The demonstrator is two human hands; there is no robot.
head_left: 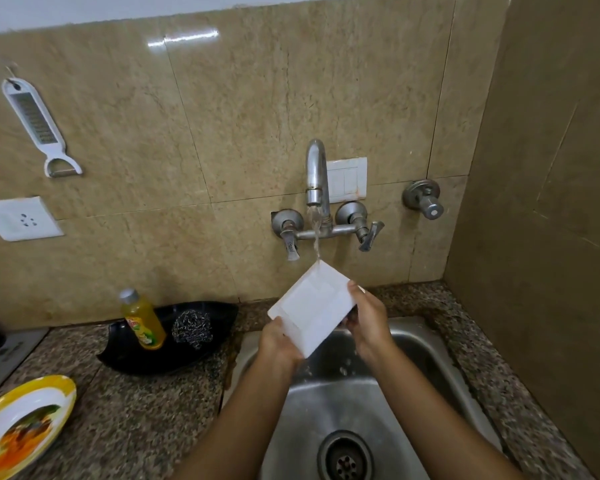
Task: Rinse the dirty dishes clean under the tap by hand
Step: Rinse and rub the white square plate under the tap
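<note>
A white square plate (314,303) is held tilted over the steel sink (426,344), its far corner under the running stream from the wall tap (315,174). My left hand (279,341) grips the plate's near left edge. My right hand (368,318) grips its right edge, fingers curled behind it. Water runs down the plate's face. The plate's underside is hidden.
A yellow-rimmed plate (21,424) with orange food residue lies on the granite counter at the left. A black leaf-shaped tray (187,351) holds a yellow dish-soap bottle (142,320) and a steel scrubber (192,327). The drain (345,459) sits at the sink's front. A grater (37,126) hangs on the wall.
</note>
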